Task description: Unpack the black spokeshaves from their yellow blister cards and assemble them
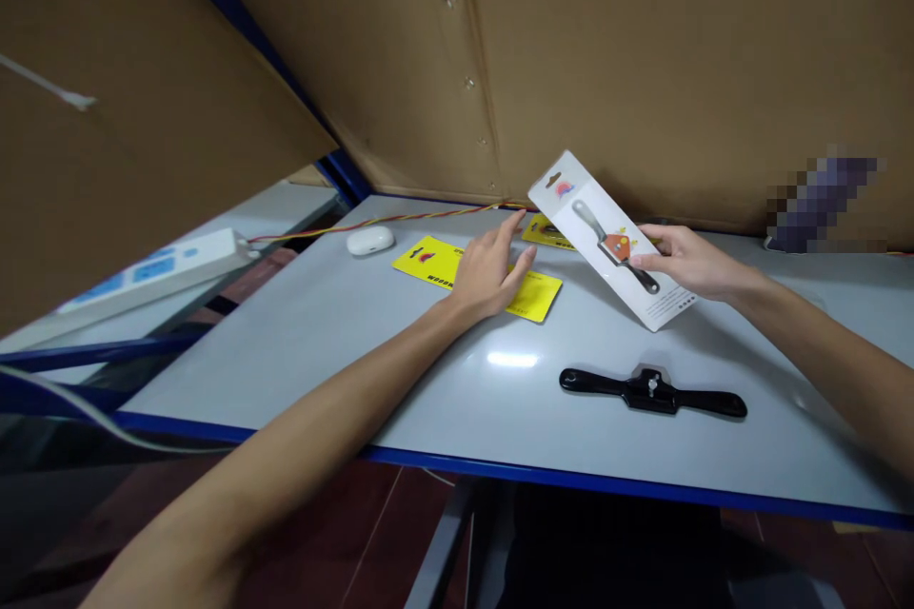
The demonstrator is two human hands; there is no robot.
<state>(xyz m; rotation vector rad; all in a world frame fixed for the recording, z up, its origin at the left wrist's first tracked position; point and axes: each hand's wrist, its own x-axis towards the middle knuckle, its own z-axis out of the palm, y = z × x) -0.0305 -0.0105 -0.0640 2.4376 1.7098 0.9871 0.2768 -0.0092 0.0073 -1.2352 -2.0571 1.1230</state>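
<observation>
My right hand (682,262) pinches a white packaging card (589,219) by its right edge, tilted above the table. A tool with two handles and several small coloured marks are printed on this card. My left hand (489,271) is over a yellow card (539,295), fingers stretched and thumb apart; whether it presses on the card I cannot tell. Part of a second yellow card (544,230) shows behind the white one. Nearer the front edge lies a black spokeshave (651,390), handles pointing left and right, with a silver screw at its middle.
A white earbud case (369,240) stands left of the yellow cards. Red and yellow wires (400,221) run along the back to a white power strip (157,276). Brown panels (606,38) close off the back and left. A blurred-out item (821,205) is at the back right.
</observation>
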